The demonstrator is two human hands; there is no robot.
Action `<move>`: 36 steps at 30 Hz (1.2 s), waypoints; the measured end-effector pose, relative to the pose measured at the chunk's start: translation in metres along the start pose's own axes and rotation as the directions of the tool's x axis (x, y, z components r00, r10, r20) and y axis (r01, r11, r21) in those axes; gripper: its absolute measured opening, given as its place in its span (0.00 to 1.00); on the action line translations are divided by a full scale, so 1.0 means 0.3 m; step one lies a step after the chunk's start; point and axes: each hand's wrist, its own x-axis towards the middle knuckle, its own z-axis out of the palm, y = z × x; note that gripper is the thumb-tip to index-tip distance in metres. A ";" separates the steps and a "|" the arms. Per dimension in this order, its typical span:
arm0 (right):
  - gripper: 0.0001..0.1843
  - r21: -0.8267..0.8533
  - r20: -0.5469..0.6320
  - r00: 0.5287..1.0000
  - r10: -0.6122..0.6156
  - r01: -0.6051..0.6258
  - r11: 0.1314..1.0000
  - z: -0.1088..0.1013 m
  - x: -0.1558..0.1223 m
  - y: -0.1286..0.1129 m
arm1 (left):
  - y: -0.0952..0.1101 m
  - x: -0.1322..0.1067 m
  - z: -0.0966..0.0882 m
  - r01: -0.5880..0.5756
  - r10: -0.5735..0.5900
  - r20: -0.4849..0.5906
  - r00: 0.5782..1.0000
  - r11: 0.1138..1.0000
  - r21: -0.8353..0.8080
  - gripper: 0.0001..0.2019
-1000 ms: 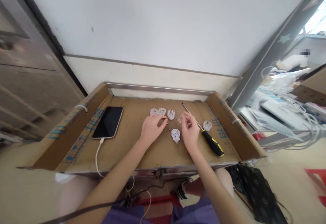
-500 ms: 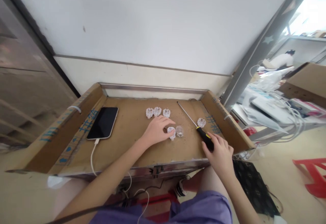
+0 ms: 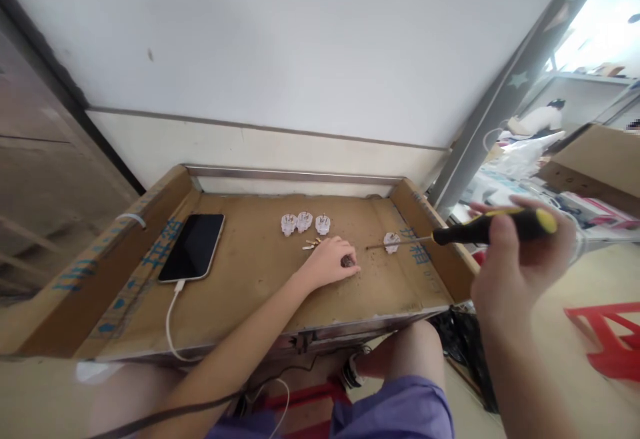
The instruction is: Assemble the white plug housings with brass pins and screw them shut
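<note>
My right hand [image 3: 520, 266] is raised at the right, wrapped round the black and yellow handle of a screwdriver [image 3: 470, 229]. Its long shaft points left, and the tip hangs near the middle of the cardboard tray [image 3: 265, 306]. On the tray rests my left hand [image 3: 331, 262], fingers curled over something small that they mostly hide. A few brass-coloured metal pins [image 3: 312, 244] show just beyond its knuckles. Behind it stand three clear plugs [image 3: 289, 224] with prongs up. Another clear plug [image 3: 391, 242] sits at the right, under the line of the screwdriver shaft.
A phone [image 3: 193, 247] with a white charging cable [image 3: 173, 312] lies on the tray's left side. Cardboard walls [image 3: 433, 239] edge the tray. Behind it rises a white panel [image 3: 270, 59]. A red stool [image 3: 607, 339] stands on the floor at right.
My right hand has lifted the screwdriver off the tray and swung it up to the right. My left hand has moved right, over the spot where the plug halves lay. Metal pins now show beside it.
</note>
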 end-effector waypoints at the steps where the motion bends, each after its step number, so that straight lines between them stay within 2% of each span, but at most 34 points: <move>1: 0.12 0.118 0.010 0.999 0.049 -0.050 0.992 0.034 0.021 -0.010 | 0.000 -0.004 0.002 0.000 0.000 -0.006 1.000 1.000 -0.002 0.04; 3: 0.11 0.260 0.094 0.984 0.153 -0.173 0.950 0.095 0.047 -0.009 | -0.001 -0.011 0.004 -0.002 0.002 -0.018 1.000 1.000 -0.009 0.01; 5: 0.08 0.300 0.190 0.954 0.233 -0.283 0.911 0.137 0.059 0.001 | -0.005 -0.016 0.005 -0.005 0.004 -0.032 0.999 1.000 -0.015 0.02; 7: 0.10 0.314 0.207 0.940 0.271 -0.326 0.891 0.153 0.067 -0.008 | -0.009 -0.019 0.006 0.001 -0.002 -0.041 0.999 1.000 -0.020 0.03; 9: 0.11 0.348 0.160 0.956 0.246 -0.288 0.892 0.143 0.072 -0.049 | -0.013 -0.020 0.006 0.007 -0.008 -0.045 0.999 1.000 -0.030 0.04; 11: 0.10 0.380 0.147 0.976 0.162 -0.207 0.902 0.117 0.071 -0.113 | -0.015 -0.021 0.006 0.015 -0.017 -0.045 0.999 0.999 -0.033 0.05; 14: 0.09 0.362 0.244 0.967 0.076 -0.164 0.918 0.080 0.052 -0.198 | -0.016 -0.021 0.006 0.026 -0.027 -0.044 0.999 0.999 -0.022 0.05; 16: 0.12 0.345 0.315 0.945 0.091 -0.204 0.916 0.077 0.031 -0.215 | -0.015 -0.021 0.008 0.024 -0.025 -0.047 0.999 1.000 -0.020 0.03; 20: 0.15 0.401 0.375 0.909 0.181 -0.335 0.853 0.105 0.000 -0.180 | -0.017 -0.019 0.014 0.009 -0.010 -0.064 0.998 1.000 -0.015 0.03; 23: 0.16 0.395 0.400 0.889 0.223 -0.387 0.834 0.117 0.006 -0.164 | -0.017 -0.019 0.014 0.003 -0.004 -0.069 0.998 1.000 -0.019 0.03; 28: 0.17 0.395 0.311 0.930 0.196 -0.314 0.863 0.122 0.033 -0.168 | -0.012 -0.021 0.004 0.014 -0.015 -0.048 0.999 1.000 -0.025 0.04; 32: 0.17 0.415 0.338 0.917 0.213 -0.349 0.840 0.143 0.028 -0.135 | -0.017 -0.023 0.005 0.019 -0.020 -0.043 0.999 0.999 -0.041 0.03; 36: 0.15 0.420 0.309 0.915 0.259 -0.376 0.826 0.154 0.026 -0.117 | -0.024 -0.023 0.013 0.024 -0.027 -0.047 0.999 0.999 -0.048 0.03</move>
